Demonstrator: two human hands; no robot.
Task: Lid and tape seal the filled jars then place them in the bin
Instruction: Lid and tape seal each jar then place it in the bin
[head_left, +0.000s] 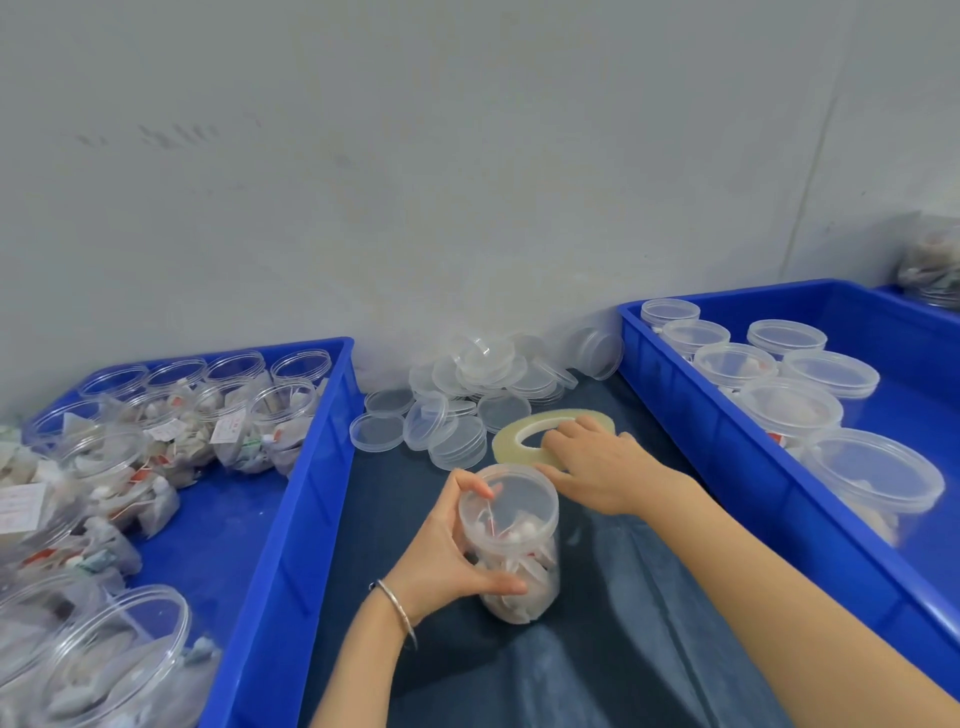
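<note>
A clear plastic jar (519, 561) filled with tea bags stands on the dark blue cloth in the middle, with a clear lid (511, 501) on its mouth. My left hand (447, 556) grips the jar from the left, thumb low on its side and fingers up at the lid's rim. My right hand (602, 467) lies over a large roll of clear tape (524, 431) just behind the jar, fingers curled at the roll's inner hole. A blue bin (660, 332) at the right holds several lidded jars (789, 410).
A blue bin (311, 467) at the left holds several open filled jars (280, 415). A heap of loose clear lids (462, 405) lies against the wall between the bins. The grey wall closes off the back. Another blue bin's corner (919, 299) shows far right.
</note>
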